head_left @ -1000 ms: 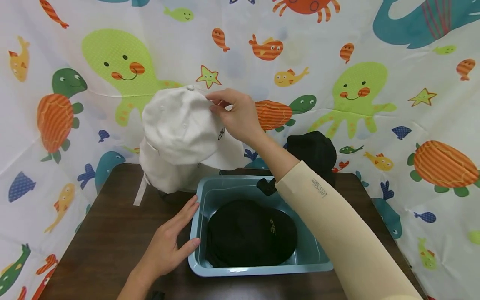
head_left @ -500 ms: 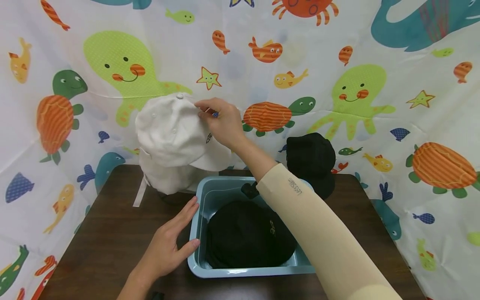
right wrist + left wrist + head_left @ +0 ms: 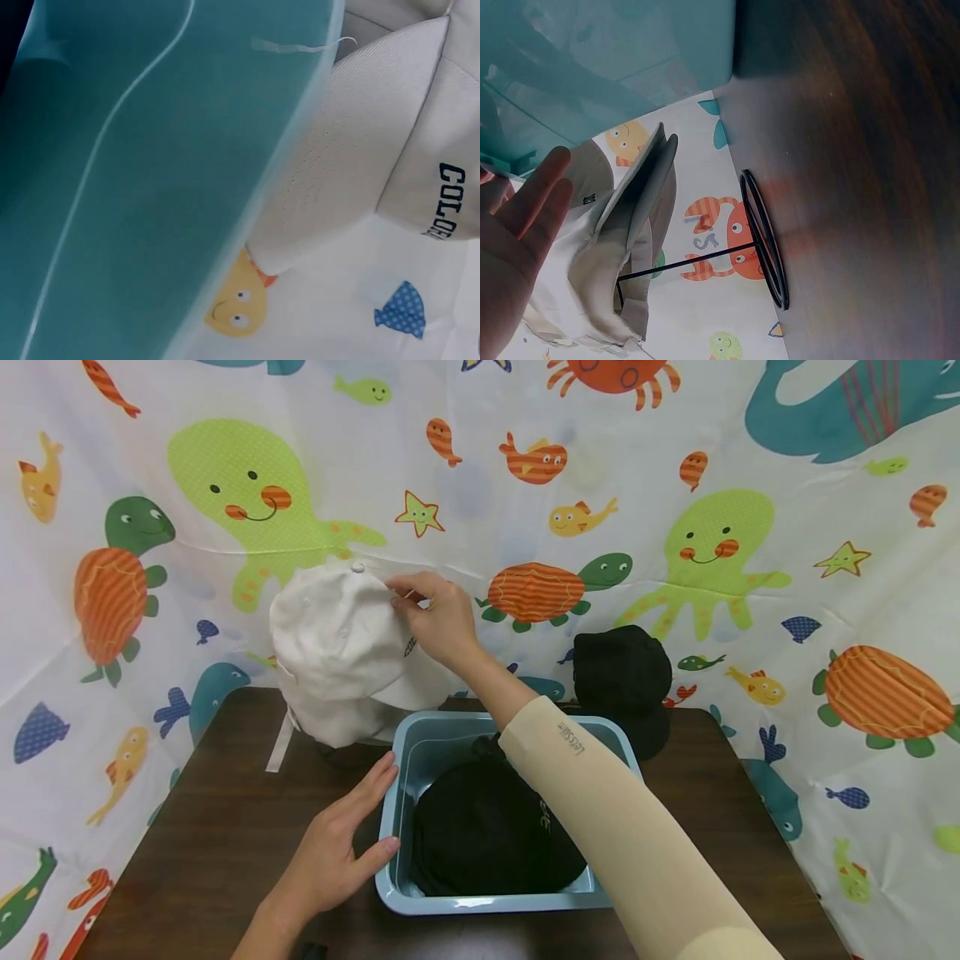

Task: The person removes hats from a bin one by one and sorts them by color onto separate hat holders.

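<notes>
My right hand pinches the crown of a white baseball cap near its top, left of centre in the head view. The cap's brim points down and right, and dark lettering shows in the right wrist view. Just beneath and behind it sits another white cap with a loose strap. In the left wrist view, a black wire stand reaches into the white caps. My left hand, fingers straight, rests against the left side of a blue bin. A black cap lies inside the bin.
At the table's back right, a black cap sits raised, brim low; its support is hidden. A printed curtain hangs directly behind the dark wooden table. A small dark object shows at the front edge.
My right hand has carried the upper white cap left and down, close over the lower white cap. The left hand and bin have stayed put.
</notes>
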